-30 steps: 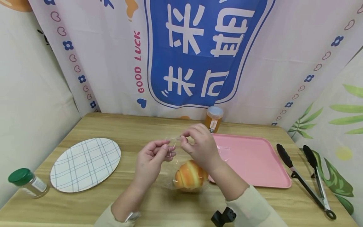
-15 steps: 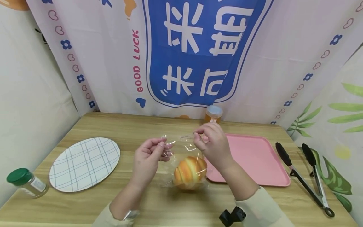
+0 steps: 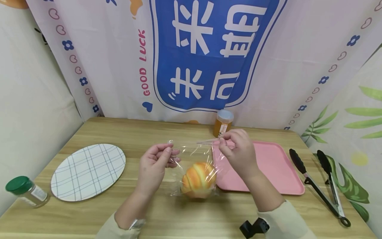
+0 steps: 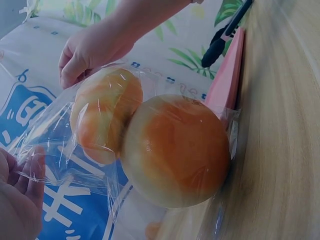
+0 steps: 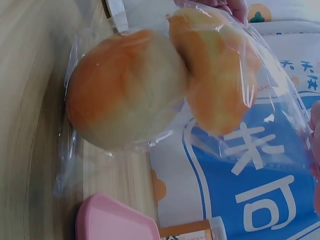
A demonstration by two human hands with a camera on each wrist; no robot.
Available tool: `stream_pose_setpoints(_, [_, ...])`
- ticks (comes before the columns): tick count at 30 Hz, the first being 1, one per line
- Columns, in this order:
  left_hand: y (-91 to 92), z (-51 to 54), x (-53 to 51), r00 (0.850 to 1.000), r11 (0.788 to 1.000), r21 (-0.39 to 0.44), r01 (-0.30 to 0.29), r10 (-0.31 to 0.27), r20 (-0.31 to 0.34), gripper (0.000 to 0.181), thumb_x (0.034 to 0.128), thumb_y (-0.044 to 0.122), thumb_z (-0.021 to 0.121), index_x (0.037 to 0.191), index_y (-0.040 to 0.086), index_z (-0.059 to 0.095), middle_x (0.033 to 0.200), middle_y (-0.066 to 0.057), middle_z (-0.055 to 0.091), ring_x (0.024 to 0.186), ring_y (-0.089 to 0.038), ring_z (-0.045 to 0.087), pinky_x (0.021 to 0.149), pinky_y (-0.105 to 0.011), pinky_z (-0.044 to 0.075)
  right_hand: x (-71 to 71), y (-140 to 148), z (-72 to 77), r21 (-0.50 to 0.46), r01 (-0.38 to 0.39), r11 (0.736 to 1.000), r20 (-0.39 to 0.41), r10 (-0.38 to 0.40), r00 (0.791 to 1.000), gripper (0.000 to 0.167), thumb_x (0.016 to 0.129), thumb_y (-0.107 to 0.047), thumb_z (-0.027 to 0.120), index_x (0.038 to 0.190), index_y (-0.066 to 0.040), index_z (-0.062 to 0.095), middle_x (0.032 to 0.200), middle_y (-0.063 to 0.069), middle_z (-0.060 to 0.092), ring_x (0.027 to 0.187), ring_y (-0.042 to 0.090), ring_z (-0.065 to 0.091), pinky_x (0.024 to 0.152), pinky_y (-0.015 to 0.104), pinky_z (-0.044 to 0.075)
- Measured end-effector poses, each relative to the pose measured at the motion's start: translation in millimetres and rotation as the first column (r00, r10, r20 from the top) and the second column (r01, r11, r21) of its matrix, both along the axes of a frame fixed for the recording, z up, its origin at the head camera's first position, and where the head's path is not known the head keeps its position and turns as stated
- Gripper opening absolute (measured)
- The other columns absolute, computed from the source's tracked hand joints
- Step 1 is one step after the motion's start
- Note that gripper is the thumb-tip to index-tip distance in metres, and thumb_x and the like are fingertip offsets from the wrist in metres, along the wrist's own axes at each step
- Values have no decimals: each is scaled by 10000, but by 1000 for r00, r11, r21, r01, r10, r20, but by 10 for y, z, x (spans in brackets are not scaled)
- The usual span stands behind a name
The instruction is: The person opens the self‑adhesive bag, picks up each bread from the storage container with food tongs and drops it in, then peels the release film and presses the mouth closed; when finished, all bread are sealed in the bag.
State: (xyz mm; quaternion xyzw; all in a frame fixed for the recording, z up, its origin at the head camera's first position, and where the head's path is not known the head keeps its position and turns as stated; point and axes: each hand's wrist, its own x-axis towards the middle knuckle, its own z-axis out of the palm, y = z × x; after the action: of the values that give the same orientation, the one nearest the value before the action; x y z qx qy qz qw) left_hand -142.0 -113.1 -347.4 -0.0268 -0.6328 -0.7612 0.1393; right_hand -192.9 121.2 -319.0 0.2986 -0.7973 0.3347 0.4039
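A clear plastic bag (image 3: 192, 151) stands on the wooden table between the hands, its mouth stretched wide. My left hand (image 3: 152, 164) pinches the bag's left upper edge between thumb and fingers. The opposite upper edge is pinched by my right hand (image 3: 240, 152), in front of the pink tray. Inside the bag lies a croissant-shaped bread (image 3: 198, 179). Both wrist views also show a round bun (image 4: 175, 155) in the bag, below the croissant-shaped bread (image 5: 215, 70); from the head view it is mostly hidden. Neither hand touches the breads.
A pink tray (image 3: 277, 169) lies right of the bag, with black-tipped tongs (image 3: 322, 189) beyond it. An amber jar (image 3: 223, 124) stands behind. At left are an oval checked plate (image 3: 88, 172) and a green-capped shaker (image 3: 28, 191). Curtains enclose the table.
My right hand has moved to the right with its edge of the bag, and my left hand slightly left. The bag's mouth has spread from a narrow gap to a wide one.
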Motion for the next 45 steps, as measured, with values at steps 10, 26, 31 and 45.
stream_pose_setpoints(10, [-2,3,-1,1000,1000,16,-2,2,-3,148,979,-24,508,1087,-51,606,805,89,754,689,-115,721,620,-265,622,9,263,-6,-58,70,996,58,-67,996,58,766,60,654,768,4,667,819,130,694,847,255,594,781,173,453])
stream_pose_setpoints(26, [-9,3,13,1000,1000,0,-13,13,9,137,979,-2,529,1079,-42,613,811,82,752,696,-107,722,633,-272,623,74,740,-69,-117,255,960,131,-240,962,59,809,57,610,788,46,664,817,165,663,844,-48,448,765,96,370])
stream_pose_setpoints(31, [-13,5,12,1000,1000,-3,-17,17,13,136,980,3,534,1081,-44,612,811,83,753,698,-107,723,634,-270,623,88,890,-92,-115,292,950,118,-279,953,59,818,61,602,795,66,657,809,190,654,849,-102,413,761,83,350])
stream_pose_setpoints(45, [-14,-10,4,1000,1000,-13,-27,27,8,141,981,-3,527,1087,-48,608,805,108,747,700,-98,724,632,-268,623,150,1283,-131,-124,411,903,195,-384,903,104,846,21,587,821,100,650,809,97,615,817,-145,396,690,48,342])
